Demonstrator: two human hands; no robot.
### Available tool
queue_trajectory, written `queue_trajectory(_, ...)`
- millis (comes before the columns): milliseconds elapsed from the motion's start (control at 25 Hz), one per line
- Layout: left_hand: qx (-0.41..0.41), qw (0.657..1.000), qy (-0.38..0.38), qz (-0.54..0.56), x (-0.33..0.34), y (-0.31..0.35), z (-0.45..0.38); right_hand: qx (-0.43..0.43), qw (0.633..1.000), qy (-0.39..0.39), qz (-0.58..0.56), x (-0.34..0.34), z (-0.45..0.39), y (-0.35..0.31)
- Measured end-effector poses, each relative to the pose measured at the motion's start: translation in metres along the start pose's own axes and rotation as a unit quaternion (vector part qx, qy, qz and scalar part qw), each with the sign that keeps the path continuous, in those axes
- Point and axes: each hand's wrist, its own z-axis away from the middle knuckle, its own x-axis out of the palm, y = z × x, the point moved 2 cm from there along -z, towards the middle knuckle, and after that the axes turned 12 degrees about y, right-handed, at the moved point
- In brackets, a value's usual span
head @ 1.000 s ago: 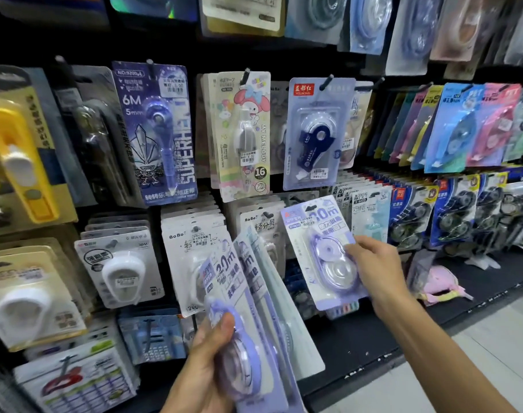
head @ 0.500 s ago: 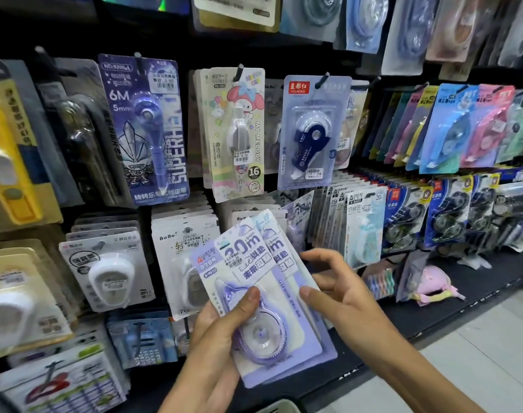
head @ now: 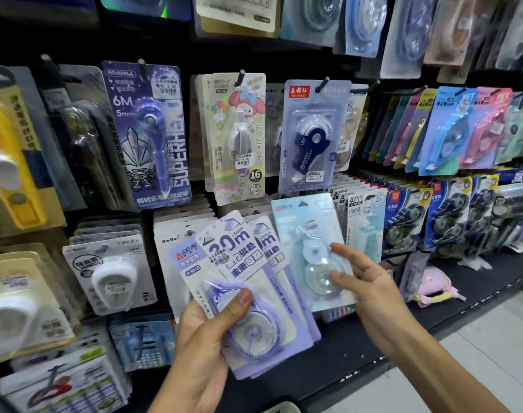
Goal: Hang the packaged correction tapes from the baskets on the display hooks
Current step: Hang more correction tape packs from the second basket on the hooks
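Note:
My left hand (head: 208,332) grips a fanned stack of purple correction tape packs (head: 242,281), thumb pressed on the front pack's blister. My right hand (head: 364,281) pinches a light blue correction tape pack (head: 308,236) by its right edge, held upright just right of the purple stack and in front of the lower row of hooks. Its hanging hole at the top is free of any hook. The display wall behind is dense with hung tape packs.
Upper hooks carry a blue Superhero pack (head: 148,132), a My Melody pack (head: 239,135) and a navy tape pack (head: 312,135). Rows of packs (head: 364,222) hang right of the blue pack. A pink item (head: 433,284) lies on the black shelf (head: 478,296).
My right hand has drawn a light blue pack out from the stack and moved it up and to the right. The left hand's purple stack stayed roughly in place.

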Motion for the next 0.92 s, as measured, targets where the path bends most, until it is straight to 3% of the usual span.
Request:
queue_trajectory(280, 0.02, 1.0, 0.014, 0.002, -0.006, 0.004, -0.002, -0.025, 0.991, 0.111, 0.067, -0.016, -0.02, -0.003)
queue_trajectory(440, 0.031, 0.999, 0.025, 0.005, -0.003, 0.004, -0.003, -0.045, 0.989, 0.086, 0.112, -0.013, -0.018, -0.003)
queue_trajectory(560, 0.031, 0.999, 0.025, 0.0, 0.003, 0.001, -0.005, -0.126, 0.936, 0.079, 0.319, -0.001, -0.004, -0.009)
queue_trajectory(600, 0.033, 0.999, 0.023, 0.0, 0.007, 0.001, -0.005, -0.161, 0.93, 0.04, 0.329, 0.006, 0.004, -0.009)
queue_trajectory(720, 0.053, 0.998, 0.013, -0.011, 0.025, 0.001, -0.01, -0.124, 0.976, -0.142, 0.108, 0.032, 0.027, -0.005)
queue_trajectory(920, 0.08, 0.996, 0.031, -0.035, 0.043, 0.002, -0.02, -0.024, 0.994, -0.095, -0.05, 0.032, 0.022, -0.012)
